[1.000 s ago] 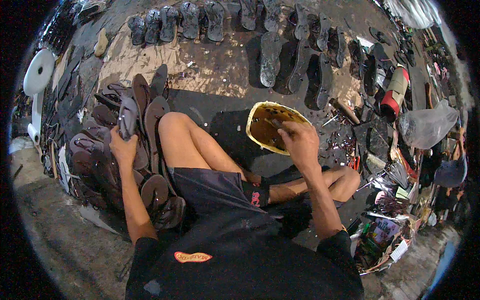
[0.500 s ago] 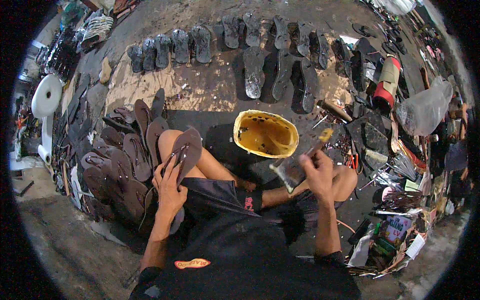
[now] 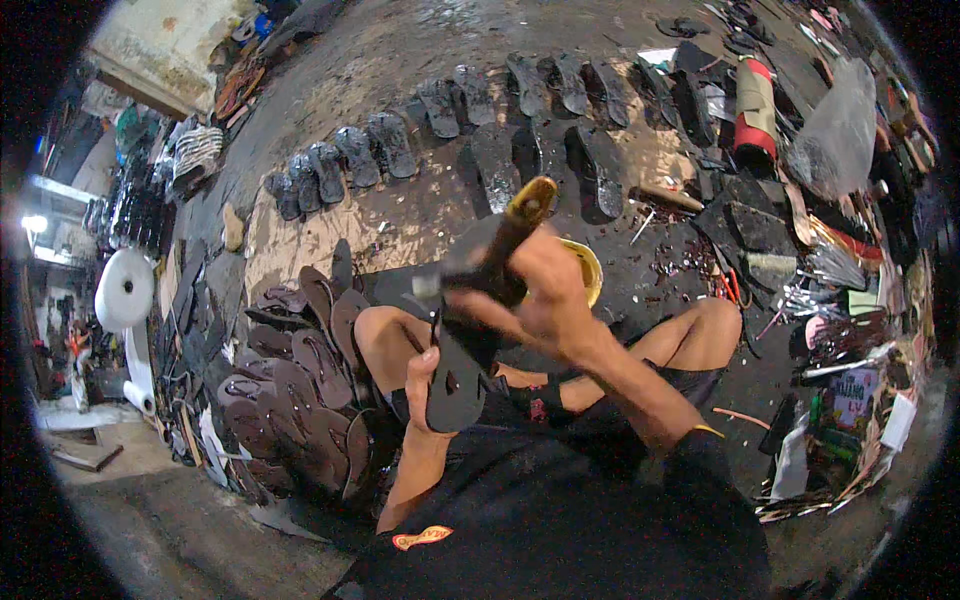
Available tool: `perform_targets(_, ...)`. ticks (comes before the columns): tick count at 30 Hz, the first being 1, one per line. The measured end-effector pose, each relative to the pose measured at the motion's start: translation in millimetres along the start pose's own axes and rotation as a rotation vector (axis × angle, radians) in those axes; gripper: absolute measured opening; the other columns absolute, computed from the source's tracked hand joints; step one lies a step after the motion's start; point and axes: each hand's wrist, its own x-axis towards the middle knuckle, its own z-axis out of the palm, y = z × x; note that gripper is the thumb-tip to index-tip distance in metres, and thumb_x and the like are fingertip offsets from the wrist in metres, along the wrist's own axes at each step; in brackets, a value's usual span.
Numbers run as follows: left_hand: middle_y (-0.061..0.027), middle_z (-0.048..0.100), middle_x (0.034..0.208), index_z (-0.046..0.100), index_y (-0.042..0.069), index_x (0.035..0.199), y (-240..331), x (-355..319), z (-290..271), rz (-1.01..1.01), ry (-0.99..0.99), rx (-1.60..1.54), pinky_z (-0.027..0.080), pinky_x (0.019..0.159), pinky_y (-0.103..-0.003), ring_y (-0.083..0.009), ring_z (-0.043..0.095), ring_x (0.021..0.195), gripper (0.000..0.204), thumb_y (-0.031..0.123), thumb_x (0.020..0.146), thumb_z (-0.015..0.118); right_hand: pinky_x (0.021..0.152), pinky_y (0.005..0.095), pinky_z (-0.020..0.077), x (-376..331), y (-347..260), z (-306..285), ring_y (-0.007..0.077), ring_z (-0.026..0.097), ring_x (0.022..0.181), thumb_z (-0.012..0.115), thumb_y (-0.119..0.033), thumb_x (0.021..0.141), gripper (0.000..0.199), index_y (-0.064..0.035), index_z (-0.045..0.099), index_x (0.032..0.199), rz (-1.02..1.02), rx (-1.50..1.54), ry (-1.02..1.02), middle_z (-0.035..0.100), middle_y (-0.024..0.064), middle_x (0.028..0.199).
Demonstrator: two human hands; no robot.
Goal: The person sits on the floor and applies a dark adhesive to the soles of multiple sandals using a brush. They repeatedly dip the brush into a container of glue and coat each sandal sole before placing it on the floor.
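Note:
My left hand (image 3: pixel 421 388) grips a dark flip-flop (image 3: pixel 458 392) in front of my lap, its thumb along the near edge and its sole side partly turned up. Over the upper end of that flip-flop, my right hand (image 3: pixel 552 290) is closed around a brush (image 3: pixel 531 203) with a yellow-tipped handle. Motion smears the brush and that hand, so whether the bristles touch the flip-flop I cannot tell. Behind the right hand shows part of a yellow-rimmed tub (image 3: pixel 591 272); its inside is mostly hidden. A pile of brown flip-flops (image 3: pixel 292 395) lies by my left knee.
Beyond the tub, rows of black soles (image 3: pixel 388 146) lie on cardboard (image 3: pixel 345 235). At the right are a red-and-tan cylinder (image 3: pixel 756 115), a clear plastic bag (image 3: pixel 833 135), and scattered tools and scraps. A white roll (image 3: pixel 124 289) stands at the left.
My right hand has swung the brush leftward from beside the tub to above the flip-flop. My left hand has brought the flip-flop from the pile side toward my lap. The view has shifted.

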Motion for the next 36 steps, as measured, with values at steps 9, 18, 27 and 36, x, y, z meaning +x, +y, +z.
perform_targets(9, -0.0262, 0.072, 0.111, 0.053, -0.007, 0.137, 4.9, -1.7, 5.7, 0.106, 0.058, -0.02, 0.067, 0.06, -0.042, -0.0359, 0.075, 0.075, 0.071, 0.043, 0.089, 0.068, 0.078, 0.0363, 0.0592, 5.6, -68.4, -16.0, 0.0231, 0.077, 0.076, 0.096, -0.031, 0.079, 0.035, -0.0079, 0.082, 0.102, 0.352, 0.176, 0.172, 0.081, 0.0094, 0.087)
perform_targets(18, -0.027, 0.071, 0.101, 0.055, -0.011, 0.136, 10.2, 0.1, -28.2, -0.061, -0.2, 0.135, 0.061, 0.056, -0.038, -0.0314, 0.07, 0.069, 0.081, 0.052, 0.086, 0.07, 0.074, 0.0277, 0.0562, 26.2, -11.5, -51.5, 0.0084, 0.07, 0.08, 0.094, -0.026, 0.083, 0.037, 0.0014, 0.08, 0.104, 0.402, 0.162, 0.092, 0.081, 0.0047, 0.092)
perform_targets(27, -0.0158, 0.072, 0.104, 0.063, -0.003, 0.126, 6.3, 21.7, 33.2, 0.029, 0.028, 0.099, 0.06, 0.068, -0.04, -0.0264, 0.068, 0.075, 0.054, 0.045, 0.101, 0.065, 0.076, 0.0332, 0.0573, -39.3, -38.4, -24.4, 0.0194, 0.074, 0.086, 0.092, -0.009, 0.079, 0.024, -0.0068, 0.08, 0.099, 0.058, 0.245, -0.115, 0.076, 0.0078, 0.093)
perform_targets(36, -0.0126, 0.071, 0.13, 0.058, 0.005, 0.144, -7.4, 50.0, 60.6, 0.102, 0.01, 0.01, 0.062, 0.092, -0.04, -0.0239, 0.073, 0.108, 0.048, 0.039, 0.11, 0.052, 0.07, 0.0359, 0.0564, -18.9, -62.2, -12.7, 0.0168, 0.071, 0.076, 0.095, -0.021, 0.079, 0.03, 0.0002, 0.078, 0.092, 0.429, 0.235, 0.112, 0.075, 0.0084, 0.083)
